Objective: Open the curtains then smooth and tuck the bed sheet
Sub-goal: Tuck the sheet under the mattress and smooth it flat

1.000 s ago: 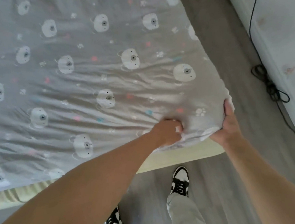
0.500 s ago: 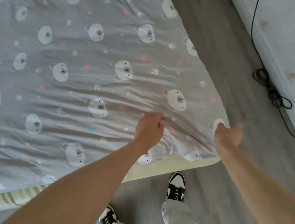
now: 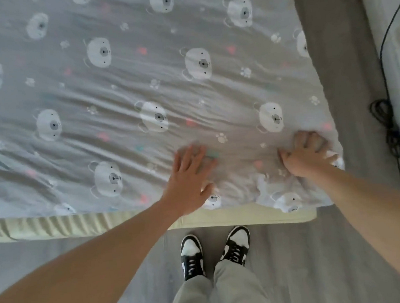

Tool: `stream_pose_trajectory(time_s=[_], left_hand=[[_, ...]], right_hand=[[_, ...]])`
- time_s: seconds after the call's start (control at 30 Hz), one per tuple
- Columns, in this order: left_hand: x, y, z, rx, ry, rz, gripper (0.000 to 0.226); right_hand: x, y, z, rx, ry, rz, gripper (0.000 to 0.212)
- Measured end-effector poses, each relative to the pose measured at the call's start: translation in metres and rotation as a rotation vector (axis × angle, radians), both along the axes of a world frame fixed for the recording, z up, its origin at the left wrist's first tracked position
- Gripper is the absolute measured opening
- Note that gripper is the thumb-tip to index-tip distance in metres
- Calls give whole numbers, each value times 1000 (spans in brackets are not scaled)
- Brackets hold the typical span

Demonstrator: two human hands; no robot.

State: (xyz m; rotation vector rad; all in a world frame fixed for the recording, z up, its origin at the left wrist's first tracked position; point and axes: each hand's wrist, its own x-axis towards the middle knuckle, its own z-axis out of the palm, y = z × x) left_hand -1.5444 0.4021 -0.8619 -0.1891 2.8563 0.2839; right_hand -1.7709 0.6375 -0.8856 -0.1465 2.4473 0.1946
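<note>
Presently smoothing: left hand (image 3: pixel 188 176) open, flat, empty, pinning bear-print bed sheet (image 3: pixel 141 84); right hand (image 3: pixel 305 153) curled, bunching its corner, probably drawing creases toward mattress (image 3: pixel 223 215) edge.

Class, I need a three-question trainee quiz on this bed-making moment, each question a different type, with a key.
1. True or false: the left hand lies flat, fingers spread, on the bed sheet.
2. The right hand is at: A) the sheet's middle, B) the sheet's corner, C) the black cable.
3. Fill in: below the sheet's near edge shows the pale yellow ____.

Key: 1 true; 2 B; 3 mattress.
</note>
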Motion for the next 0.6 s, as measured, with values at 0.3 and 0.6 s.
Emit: stream_pose_trajectory(time_s=[0.3, 0.6], left_hand=[[-2, 15, 3, 183, -134, 306, 116], [-11, 12, 13, 68, -559, -110, 88]], right_hand=[[-18, -2, 3, -289, 160, -381, 54], [-16, 27, -1, -153, 73, -610, 82]])
